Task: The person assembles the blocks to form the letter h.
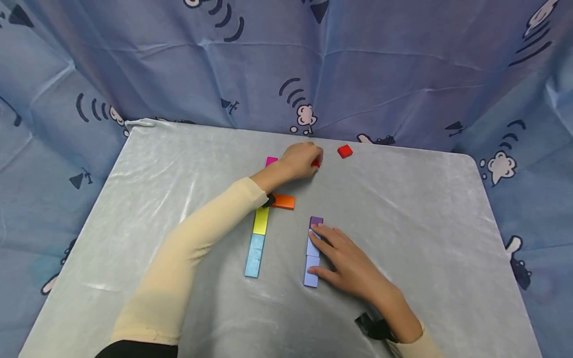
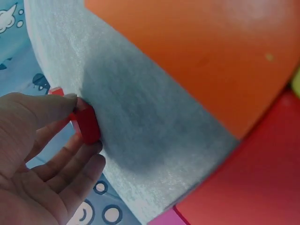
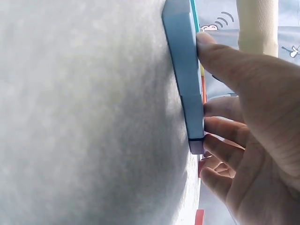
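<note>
My left hand pinches a small red block between thumb and fingertips, above the far part of the table. Another red block lies to the right of it. Closer in, my right hand rests with relaxed fingers on a short row of lavender blocks, which ends in a purple block. Under my left forearm runs a second row, with a light blue block, a yellow block and a magenta block. An orange block juts rightward from it; the sleeve hides part of this row.
A grey cloth covers the table. Behind it and at both sides hangs a blue patterned curtain. Close to the left wrist camera, a red block lies against the orange one.
</note>
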{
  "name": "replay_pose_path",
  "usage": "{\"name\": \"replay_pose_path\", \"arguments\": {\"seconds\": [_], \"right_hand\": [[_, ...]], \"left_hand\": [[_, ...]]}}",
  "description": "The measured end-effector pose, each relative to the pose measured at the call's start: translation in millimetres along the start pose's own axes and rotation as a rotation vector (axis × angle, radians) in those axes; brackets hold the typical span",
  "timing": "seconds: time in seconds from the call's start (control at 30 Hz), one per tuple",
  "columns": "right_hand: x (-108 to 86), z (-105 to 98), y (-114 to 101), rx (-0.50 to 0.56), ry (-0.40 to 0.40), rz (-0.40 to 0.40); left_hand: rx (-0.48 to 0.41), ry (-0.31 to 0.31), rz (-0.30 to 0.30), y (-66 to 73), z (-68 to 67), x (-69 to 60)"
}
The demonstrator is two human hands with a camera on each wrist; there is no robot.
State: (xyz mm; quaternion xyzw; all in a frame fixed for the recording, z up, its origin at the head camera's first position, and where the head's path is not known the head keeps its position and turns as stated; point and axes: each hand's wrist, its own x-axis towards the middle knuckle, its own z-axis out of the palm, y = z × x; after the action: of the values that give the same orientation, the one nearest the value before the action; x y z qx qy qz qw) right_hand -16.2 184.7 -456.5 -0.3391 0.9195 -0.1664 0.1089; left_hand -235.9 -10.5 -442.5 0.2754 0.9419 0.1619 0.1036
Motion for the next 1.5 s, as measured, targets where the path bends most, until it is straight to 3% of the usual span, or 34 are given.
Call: {"name": "replay_pose_path", "arguments": {"seconds": [0.33, 0.5, 0.77, 1.0, 1.2, 1.5], "right_hand": [[-0.5, 0, 1, 0.009, 0.002, 0.003], [-0.5, 0, 1, 0.015, -0.002, 0.001], [-1.8, 0, 2, 0.018, 0.032, -0.020], [-1.5, 1, 3, 0.038, 0.041, -0.025], [0.1, 3, 4, 0.037, 0.061, -0.073], [-1.4, 1, 6, 0.026, 0.066, -0.055]], "left_hand": [[-0.010, -0.009, -0.011, -7.3, -1.7, -14.6], [-0.031, -0.002, 0.022, -12.0, -1.0, -26.2], [-0.089, -0.002, 0.074, -2.1, -2.4, -52.2], [-0.115, 0.008, 0.106, 1.0, 4.4, -71.4], [-0.137, 0.021, 0.111, 3.5, 6.1, -88.9], [-0.128, 0.034, 0.147, 9.2, 9.0, -104.6]]}}
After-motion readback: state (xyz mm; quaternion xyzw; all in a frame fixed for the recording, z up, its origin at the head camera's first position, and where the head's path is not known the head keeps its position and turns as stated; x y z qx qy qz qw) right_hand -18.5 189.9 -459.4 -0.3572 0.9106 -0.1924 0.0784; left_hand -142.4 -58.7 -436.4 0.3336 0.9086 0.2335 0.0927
